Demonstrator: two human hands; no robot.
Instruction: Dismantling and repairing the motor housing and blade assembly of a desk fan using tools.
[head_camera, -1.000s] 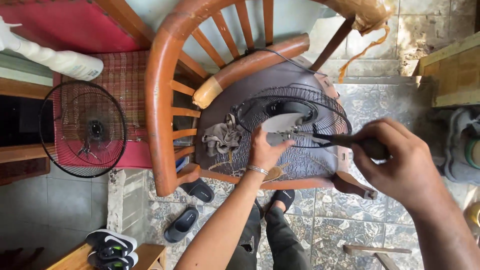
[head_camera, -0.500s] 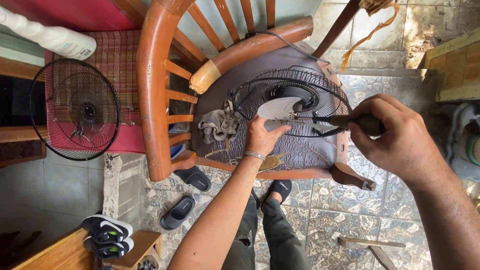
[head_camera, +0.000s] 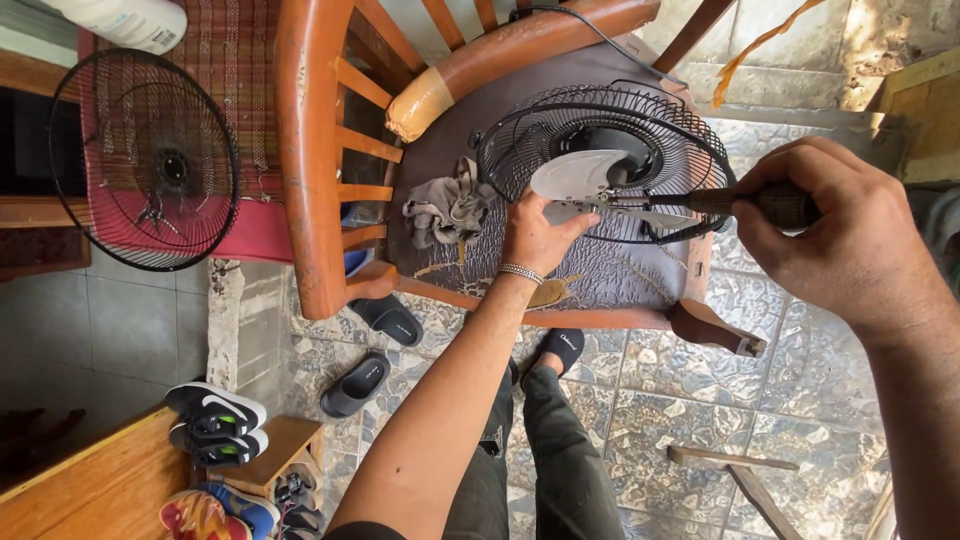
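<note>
A black wire fan guard (head_camera: 690, 130) with the fan's motor lies on the seat of a wooden chair (head_camera: 310, 170). A pale fan blade (head_camera: 575, 175) sits over the hub. My left hand (head_camera: 535, 235) grips the blade's lower edge from below. My right hand (head_camera: 850, 240) is closed around the dark handle of a screwdriver (head_camera: 700, 200), whose shaft points left to the hub. A crumpled grey rag (head_camera: 445, 210) lies on the seat left of the fan.
A second black fan guard (head_camera: 145, 160) leans at the left against a red mat. Sandals (head_camera: 375, 345) and shoes (head_camera: 215, 420) lie on the tiled floor below the chair. My legs (head_camera: 550, 450) stand under the seat edge. A wooden stick (head_camera: 740, 470) lies at the lower right.
The view has shifted slightly. My left hand stays on the blade. My right hand keeps the screwdriver at the hub, a little higher in view.
</note>
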